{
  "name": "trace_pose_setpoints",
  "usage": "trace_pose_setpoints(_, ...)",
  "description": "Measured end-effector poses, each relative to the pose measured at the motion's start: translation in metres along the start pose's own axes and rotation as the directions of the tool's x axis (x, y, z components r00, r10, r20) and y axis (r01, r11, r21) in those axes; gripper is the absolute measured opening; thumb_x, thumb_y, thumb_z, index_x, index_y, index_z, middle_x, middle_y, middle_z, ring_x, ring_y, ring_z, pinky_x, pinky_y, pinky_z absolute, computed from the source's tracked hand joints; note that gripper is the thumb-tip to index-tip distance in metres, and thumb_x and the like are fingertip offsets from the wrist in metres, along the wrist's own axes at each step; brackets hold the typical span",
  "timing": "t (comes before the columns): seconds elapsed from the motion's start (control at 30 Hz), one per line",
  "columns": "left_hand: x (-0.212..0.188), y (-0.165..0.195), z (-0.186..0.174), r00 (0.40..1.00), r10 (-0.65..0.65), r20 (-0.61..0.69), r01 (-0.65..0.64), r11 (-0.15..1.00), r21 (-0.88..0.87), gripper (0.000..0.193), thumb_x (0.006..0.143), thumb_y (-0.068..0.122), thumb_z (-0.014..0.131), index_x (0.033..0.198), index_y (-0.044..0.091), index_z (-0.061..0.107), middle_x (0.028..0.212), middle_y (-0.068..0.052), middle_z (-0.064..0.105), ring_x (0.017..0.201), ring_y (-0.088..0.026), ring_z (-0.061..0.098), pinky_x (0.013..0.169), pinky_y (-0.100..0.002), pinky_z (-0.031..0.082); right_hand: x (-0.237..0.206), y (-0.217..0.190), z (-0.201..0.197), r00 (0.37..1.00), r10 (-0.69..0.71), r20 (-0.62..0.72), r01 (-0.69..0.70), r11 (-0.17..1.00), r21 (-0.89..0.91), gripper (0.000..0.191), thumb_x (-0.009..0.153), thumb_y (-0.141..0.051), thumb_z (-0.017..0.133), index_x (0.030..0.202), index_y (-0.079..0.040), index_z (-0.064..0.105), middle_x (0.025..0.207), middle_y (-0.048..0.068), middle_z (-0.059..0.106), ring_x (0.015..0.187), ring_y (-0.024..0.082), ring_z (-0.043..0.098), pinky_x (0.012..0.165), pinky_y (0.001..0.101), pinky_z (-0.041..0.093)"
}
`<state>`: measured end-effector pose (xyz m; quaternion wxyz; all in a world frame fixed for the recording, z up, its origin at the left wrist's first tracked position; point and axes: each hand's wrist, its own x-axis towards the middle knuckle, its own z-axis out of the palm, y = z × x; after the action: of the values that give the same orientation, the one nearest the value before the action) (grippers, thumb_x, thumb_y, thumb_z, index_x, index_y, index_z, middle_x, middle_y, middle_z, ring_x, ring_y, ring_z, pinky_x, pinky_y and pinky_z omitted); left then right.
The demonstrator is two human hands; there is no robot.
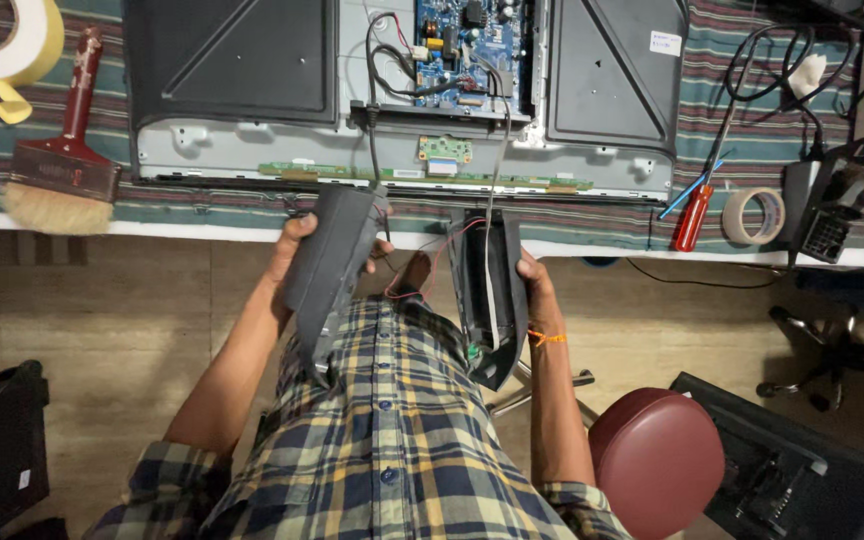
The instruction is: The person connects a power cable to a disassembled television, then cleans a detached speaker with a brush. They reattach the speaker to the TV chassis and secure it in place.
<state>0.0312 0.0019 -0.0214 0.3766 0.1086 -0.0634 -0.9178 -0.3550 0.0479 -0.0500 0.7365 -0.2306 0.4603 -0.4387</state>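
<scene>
Left hand grips curved black plastic shell; right hand hollow shell.

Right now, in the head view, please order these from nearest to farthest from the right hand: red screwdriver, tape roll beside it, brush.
From the right hand:
1. Red screwdriver, on the table to the hand's right.
2. Tape roll, just past the screwdriver.
3. Brush, at the table's far left end.
</scene>
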Motion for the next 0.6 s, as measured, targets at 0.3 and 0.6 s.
trace_pose_setpoints(0.3, -0.03, 0.031, 0.051, 0.976, 0.146, 0.161, -0.124, 0.982, -0.139, 0.096, 0.082, 0.039, 0.083, 0.155, -0.001, 0.037, 0.159, -0.039, 0.035, 0.118, -0.041, 0.064, 0.09, -0.044, 0.063, 0.013, -0.035, 0.057, 0.987, -0.159, 0.01, 0.158, 0.963, -0.22, 0.068, 0.086, -0.037, 0.071, 0.144, -0.011, 0.049, 0.12, 0.008, 0.059, 0.108, 0.018, 0.06, 0.093, 0.0308, 0.049)
trace_pose_setpoints(0.6, -0.035, 0.037, 0.082, 0.985, 0.097, 0.145, -0.098, 0.995, 0.004, 0.094, 0.09, 0.044, 0.076, 0.155, -0.01, 0.036, 0.163, -0.034, 0.037, 0.119, -0.044, 0.063, 0.089, -0.044, 0.061, 0.08, -0.062, 0.144, 0.961, 0.137, 0.239, 0.127, 0.547, -0.827, 0.077, 0.075, -0.044, 0.074, 0.143, -0.013, 0.054, 0.11, 0.022, 0.07, 0.096, 0.031, 0.067, 0.083, 0.0393, 0.05)
